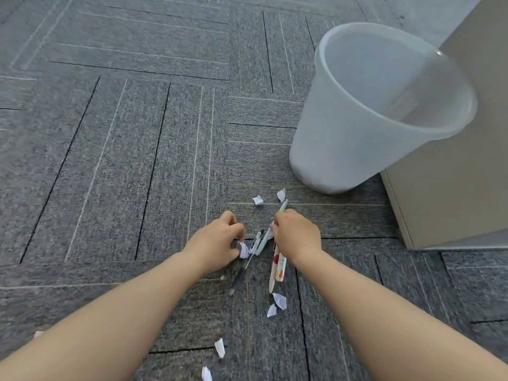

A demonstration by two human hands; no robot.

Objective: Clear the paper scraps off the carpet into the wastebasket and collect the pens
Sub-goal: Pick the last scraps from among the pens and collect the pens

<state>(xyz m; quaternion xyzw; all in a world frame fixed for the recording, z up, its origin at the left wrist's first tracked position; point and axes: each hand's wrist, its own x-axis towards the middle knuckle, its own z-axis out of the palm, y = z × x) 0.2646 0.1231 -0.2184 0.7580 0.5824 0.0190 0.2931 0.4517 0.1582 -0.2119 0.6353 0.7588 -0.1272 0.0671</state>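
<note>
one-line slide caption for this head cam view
Both hands gather paper scraps and pens from grey carpet beside a translucent wastebasket.

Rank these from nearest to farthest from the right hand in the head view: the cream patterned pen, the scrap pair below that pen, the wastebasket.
From the right hand:
1. Cream patterned pen, just below the hand, partly under the wrist.
2. Scrap pair, lower still, toward the person.
3. Wastebasket, up and to the right, beside the cabinet.
</note>
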